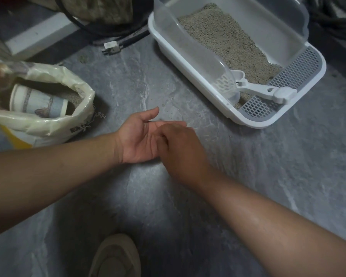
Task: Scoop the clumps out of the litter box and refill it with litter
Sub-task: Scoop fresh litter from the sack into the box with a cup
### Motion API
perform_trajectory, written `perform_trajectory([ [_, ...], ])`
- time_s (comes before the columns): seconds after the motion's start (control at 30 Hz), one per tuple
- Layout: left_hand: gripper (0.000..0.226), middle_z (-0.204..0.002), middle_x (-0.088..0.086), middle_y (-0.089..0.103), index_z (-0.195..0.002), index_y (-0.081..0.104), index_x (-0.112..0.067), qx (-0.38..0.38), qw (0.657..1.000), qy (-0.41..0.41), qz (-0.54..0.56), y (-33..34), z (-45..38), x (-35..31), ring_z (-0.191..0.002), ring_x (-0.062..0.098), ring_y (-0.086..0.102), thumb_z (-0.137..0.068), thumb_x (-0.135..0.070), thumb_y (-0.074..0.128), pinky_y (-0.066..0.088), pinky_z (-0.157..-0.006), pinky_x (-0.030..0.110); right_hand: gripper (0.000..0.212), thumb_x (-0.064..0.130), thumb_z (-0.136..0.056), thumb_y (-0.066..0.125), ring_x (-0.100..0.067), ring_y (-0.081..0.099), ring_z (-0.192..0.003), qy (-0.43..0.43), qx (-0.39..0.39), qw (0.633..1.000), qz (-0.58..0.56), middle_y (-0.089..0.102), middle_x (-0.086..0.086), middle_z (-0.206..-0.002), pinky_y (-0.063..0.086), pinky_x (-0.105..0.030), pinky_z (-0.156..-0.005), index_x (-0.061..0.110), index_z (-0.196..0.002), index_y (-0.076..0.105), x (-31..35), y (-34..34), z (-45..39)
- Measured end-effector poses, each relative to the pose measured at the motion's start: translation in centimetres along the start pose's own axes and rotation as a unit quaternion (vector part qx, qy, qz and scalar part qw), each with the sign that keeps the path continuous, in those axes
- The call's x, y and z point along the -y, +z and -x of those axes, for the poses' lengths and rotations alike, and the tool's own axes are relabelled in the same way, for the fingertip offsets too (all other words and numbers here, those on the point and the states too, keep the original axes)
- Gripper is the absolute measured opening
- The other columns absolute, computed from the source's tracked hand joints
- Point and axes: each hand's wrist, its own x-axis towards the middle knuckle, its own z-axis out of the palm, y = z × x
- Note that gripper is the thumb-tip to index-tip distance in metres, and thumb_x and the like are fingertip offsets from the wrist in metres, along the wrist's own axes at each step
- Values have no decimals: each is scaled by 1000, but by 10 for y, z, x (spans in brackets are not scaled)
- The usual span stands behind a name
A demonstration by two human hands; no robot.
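On the floor, my left hand [137,139] lies open, right hand [181,151] loosely curled, both empty. Next I'd grab the scoop [254,87] in the box [246,121].

1. Left hand [137,139] is turned palm up, fingers loosely spread and a little curled, thumb pointing forward.
2. Right hand [183,149] is palm down, laid over the left hand's fingers, its own fingers bent down onto that palm.
3. Both forearms are bare and reach in from the lower corners, meeting at the middle.
4. Neither hand holds anything visible.
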Motion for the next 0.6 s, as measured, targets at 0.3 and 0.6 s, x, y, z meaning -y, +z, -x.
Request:
perform_trajectory([
  [0.3,72,-136,31,58,-132,58,12,-30,998,31,46,-18,3,-2,-124,43,61,-103,-49,35,50,-103,51,36,28,-95,46,-27,58,-103,30,-27,993,114,61,-8,-115,52,-40,-79,13,-123,62,-65,-17,24],
  [0.6,72,-136,33,57,-133,55,14,-48,998,21,40,-21,7,1,-124,46,60,-102,-49,37,49,-102,55,57,21,-91,38,-39,35,-144,-20,132,956,262,38,-19,-156,32,-53,-114,6,-146,47,-95,6,39],
])
